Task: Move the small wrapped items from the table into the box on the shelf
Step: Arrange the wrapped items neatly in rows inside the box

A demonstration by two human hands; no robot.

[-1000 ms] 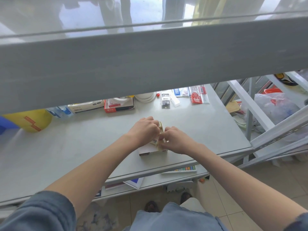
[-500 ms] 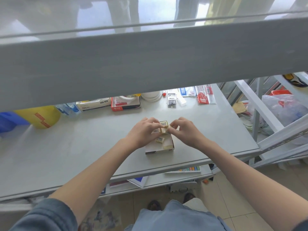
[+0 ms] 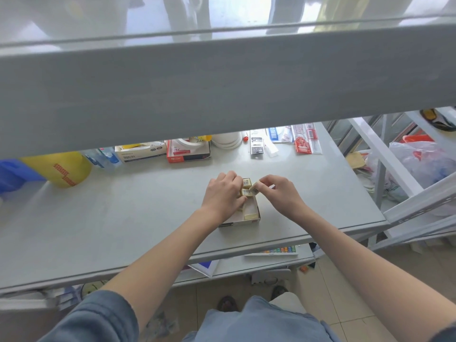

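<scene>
Head view: both hands' grips (image 3: 223, 193) (image 3: 281, 193) pinching small glossy rectangular packets (image 3: 254, 189) over cardboard box (image 3: 251, 216).

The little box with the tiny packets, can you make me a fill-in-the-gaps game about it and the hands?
1. The right hand pinches one small wrapped ____ above the box.
2. The box sits on the grey ____, near its front edge.
3. The left hand grips wrapped items at the box's ____ end.
4. The red and white carton lies ____ the box, further from the person.

Missing words: item; shelf; far; behind
</scene>
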